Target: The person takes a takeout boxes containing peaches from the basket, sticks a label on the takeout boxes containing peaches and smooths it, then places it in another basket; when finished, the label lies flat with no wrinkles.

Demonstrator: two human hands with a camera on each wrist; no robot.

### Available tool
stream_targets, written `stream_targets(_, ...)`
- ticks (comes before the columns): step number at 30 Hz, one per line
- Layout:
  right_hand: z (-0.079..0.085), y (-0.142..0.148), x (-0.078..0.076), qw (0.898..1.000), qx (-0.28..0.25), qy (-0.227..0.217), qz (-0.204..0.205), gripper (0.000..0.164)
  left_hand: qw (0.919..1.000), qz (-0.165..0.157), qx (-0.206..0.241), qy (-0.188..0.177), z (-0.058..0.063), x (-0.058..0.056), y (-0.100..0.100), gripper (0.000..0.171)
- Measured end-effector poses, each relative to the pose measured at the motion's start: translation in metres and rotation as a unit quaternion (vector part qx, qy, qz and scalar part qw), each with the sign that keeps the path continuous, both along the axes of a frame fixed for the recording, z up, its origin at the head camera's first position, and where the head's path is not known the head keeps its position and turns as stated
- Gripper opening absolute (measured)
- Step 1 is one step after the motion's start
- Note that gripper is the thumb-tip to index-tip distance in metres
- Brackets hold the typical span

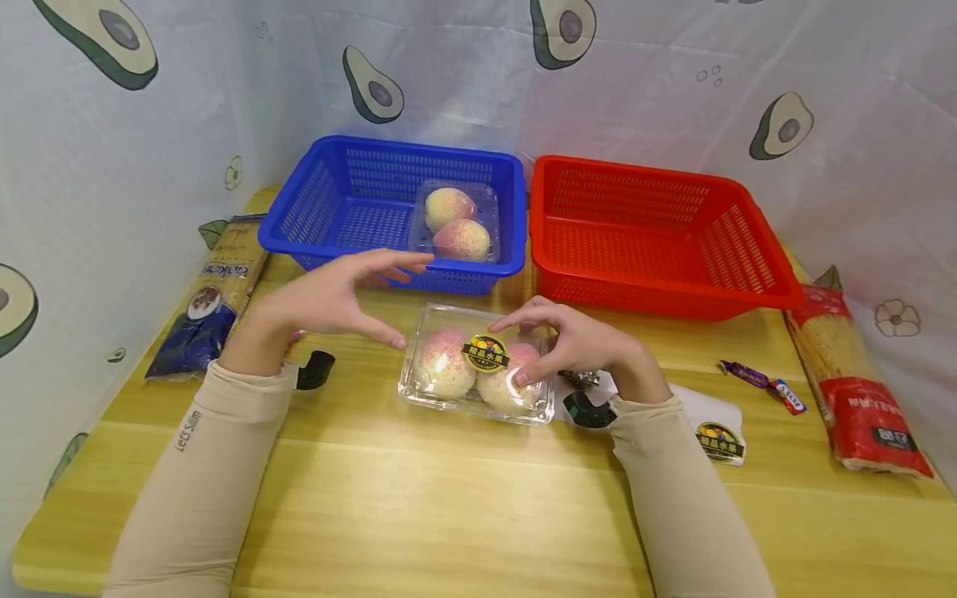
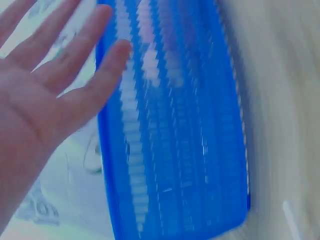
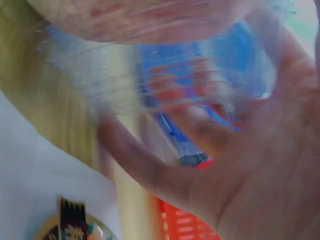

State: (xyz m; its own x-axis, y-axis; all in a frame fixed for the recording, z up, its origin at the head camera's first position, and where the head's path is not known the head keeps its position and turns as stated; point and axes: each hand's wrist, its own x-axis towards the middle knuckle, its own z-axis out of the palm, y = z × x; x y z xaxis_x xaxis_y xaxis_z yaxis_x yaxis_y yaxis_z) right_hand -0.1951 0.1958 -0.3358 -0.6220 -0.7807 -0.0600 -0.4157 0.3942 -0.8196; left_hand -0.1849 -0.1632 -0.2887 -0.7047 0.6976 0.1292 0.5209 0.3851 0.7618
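A clear plastic clamshell [image 1: 419,399] holds two pink-and-cream peaches [image 1: 446,365] under a round black-and-gold label [image 1: 486,354] in the head view. My right hand [image 1: 579,340] grips its right end, thumb on the near side and fingers over the far part. In the right wrist view those fingers [image 3: 200,125] show blurred around the clear plastic, with a peach [image 3: 145,17] above. My left hand [image 1: 329,295] is spread off the clamshell's left end, thumb toward it, holding nothing. The left wrist view shows its fingers [image 2: 75,60] before the blue basket [image 2: 175,150].
The blue basket [image 1: 321,241] at the back contains another peach clamshell [image 1: 419,224]. Right of it stands a red basket [image 1: 635,286]. A pasta bag [image 1: 213,291] lies left, a noodle pack [image 1: 860,382] right. A label sheet [image 1: 721,407] and small wrapped sweets [image 1: 748,375] are near my right forearm.
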Motion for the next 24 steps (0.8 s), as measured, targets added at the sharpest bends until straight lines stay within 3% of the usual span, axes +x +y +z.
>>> stream_targets(3, 0.001, -0.002, 0.0, 1.0, -0.015, 0.022, -0.002, 0.063, 0.9942, 0.09, 0.056, 0.018, 0.006, -0.003, -0.012, 0.081)
stream_targets(5, 0.002, -0.003, 0.001, 0.999, -0.026, 0.034, -0.005, 0.062, 0.9835, 0.159, 0.08, 0.032, 0.008, -0.005, -0.018, 0.076)
stream_targets(10, 0.01, -0.003, 0.004, 0.998, -0.037, 0.051, -0.013, 0.062, 0.9381, 0.33, 0.082, 0.063, 0.013, -0.005, -0.037, 0.078)
stream_targets(13, 0.017, 0.002, 0.009, 0.998, -0.04, 0.052, -0.021, 0.062, 0.9107, 0.403, 0.069, 0.056, 0.011, -0.006, -0.05, 0.086)
stream_targets(15, 0.022, 0.009, 0.013, 0.997, -0.058, 0.048, -0.026, 0.061, 0.8994, 0.431, 0.061, 0.035, 0.007, -0.008, -0.058, 0.092)
stream_targets(17, 0.029, 0.016, 0.016, 0.995, -0.091, 0.041, -0.03, 0.061, 0.8946, 0.444, 0.052, 0.007, 0.003, -0.011, -0.062, 0.099)
stream_targets(24, 0.062, 0.035, 0.023, 0.969, -0.239, 0.052, -0.039, 0.063, 0.8923, 0.446, -0.006, -0.067, -0.004, -0.016, -0.069, 0.122)
